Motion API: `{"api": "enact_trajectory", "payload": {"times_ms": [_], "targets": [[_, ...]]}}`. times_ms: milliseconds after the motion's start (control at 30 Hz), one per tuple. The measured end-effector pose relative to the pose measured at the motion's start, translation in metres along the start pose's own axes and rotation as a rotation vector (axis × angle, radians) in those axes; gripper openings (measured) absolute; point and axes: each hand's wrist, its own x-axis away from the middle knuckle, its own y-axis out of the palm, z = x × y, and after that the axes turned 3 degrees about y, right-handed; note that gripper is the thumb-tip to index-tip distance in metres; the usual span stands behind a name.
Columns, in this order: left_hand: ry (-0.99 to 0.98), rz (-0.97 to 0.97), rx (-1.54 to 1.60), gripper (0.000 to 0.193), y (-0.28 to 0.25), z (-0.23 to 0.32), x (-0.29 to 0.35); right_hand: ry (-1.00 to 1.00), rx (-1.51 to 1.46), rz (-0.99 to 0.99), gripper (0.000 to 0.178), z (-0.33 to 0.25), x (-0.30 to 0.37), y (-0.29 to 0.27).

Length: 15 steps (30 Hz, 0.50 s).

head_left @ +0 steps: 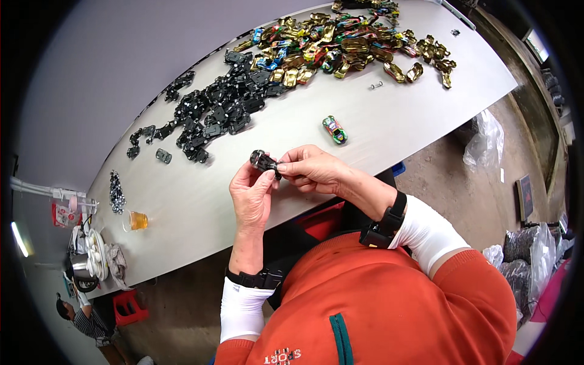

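Observation:
Over the near edge of the table, my left hand grips a black toy car chassis between thumb and fingers. My right hand pinches the chassis's near right end, its fingertips close to my left thumb. Whether a smaller part sits in that pinch is too small to tell. Beyond my right hand lies a green and red toy car body. A heap of black chassis spreads ahead to the left, with a single dark chassis apart from it.
Gold and coloured toy car bodies are piled at the table's far side, near a loose wheel axle. To the left are small shiny parts and a cup of amber liquid. A red stool and another person are lower left.

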Motion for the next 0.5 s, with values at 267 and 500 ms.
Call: {"api": "enact_trajectory", "payload": {"times_ms": [267, 500], "targets": [[-0.149, -0.134, 0.172, 0.033, -0.012, 0.003, 0.0, -0.09, 0.287, 0.09, 0.016, 0.003, 0.008, 0.01], [-0.163, -0.283, 0.424, 0.054, -0.029, -0.01, -0.004, -0.654, 1.254, 0.655, 0.026, -0.018, 0.031, -0.005]]}}
